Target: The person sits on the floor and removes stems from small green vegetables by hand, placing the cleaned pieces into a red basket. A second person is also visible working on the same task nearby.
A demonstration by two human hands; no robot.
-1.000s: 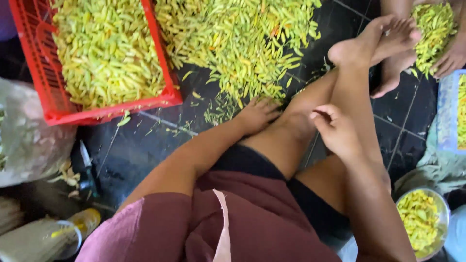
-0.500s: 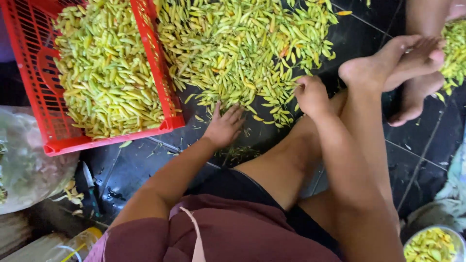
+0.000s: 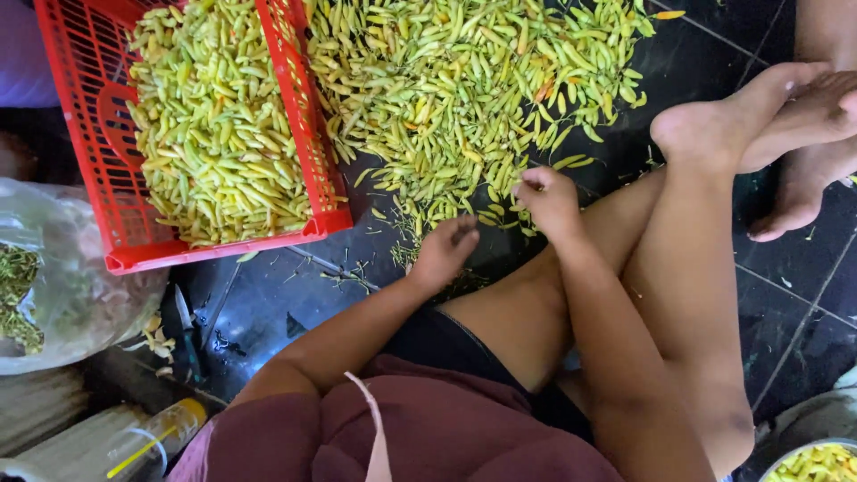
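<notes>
We list, largest first: chilli pile (image 3: 464, 98) on dark floor at twelve o'clock, red crate (image 3: 116, 178) at ten, right hand (image 3: 546, 201) pinched narrow on one chilli at its edge, left hand (image 3: 444, 253) loosely curled, empty, trailing.

Crate (image 3: 107, 170) left of chillies (image 3: 464, 98) (floor)

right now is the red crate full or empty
Nearly full: the red crate holds yellow-green chillies heaped close to its rim, with none of its bottom showing.
</notes>
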